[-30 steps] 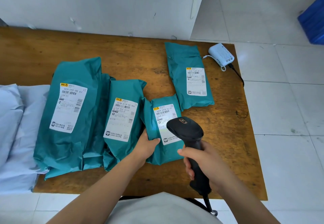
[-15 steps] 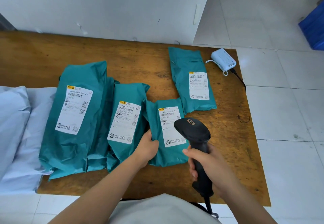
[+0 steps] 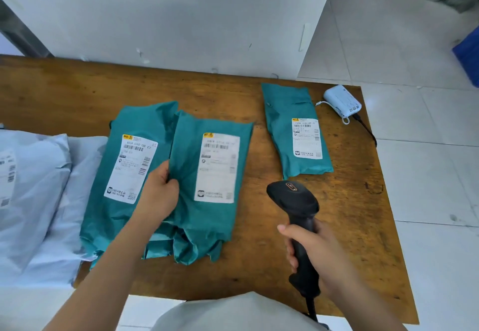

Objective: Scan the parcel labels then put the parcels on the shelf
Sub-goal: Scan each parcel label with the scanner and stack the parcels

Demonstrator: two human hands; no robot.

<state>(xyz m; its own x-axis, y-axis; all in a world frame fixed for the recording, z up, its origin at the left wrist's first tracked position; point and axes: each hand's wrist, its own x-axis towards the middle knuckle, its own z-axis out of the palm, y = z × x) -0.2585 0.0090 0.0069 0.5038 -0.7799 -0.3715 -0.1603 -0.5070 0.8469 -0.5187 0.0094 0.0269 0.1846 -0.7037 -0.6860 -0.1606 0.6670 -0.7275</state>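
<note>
Three teal parcels with white labels lie on the wooden table [image 3: 64, 92]. My left hand [image 3: 160, 196] grips the left edge of the middle teal parcel [image 3: 186, 154], whose label is blurred; it overlaps the large teal parcel [image 3: 145, 120] to its left. A third teal parcel [image 3: 282, 128] lies apart at the back right. My right hand [image 3: 318, 253] holds the black barcode scanner [image 3: 293, 198] by its handle, head pointing towards the parcels, to the right of the middle parcel. The small teal parcel from before is not visible.
Pale grey parcels [image 3: 33, 188] are piled at the table's left end. A white power bank [image 3: 342, 104] with a cable sits at the back right corner. A white wall stands behind the table, tiled floor and a blue crate [image 3: 469, 56] to the right.
My left hand left the small parcel and took the middle parcel's edge, shifting it right over where the small one lay. The scanner moved right and back from the labels.
</note>
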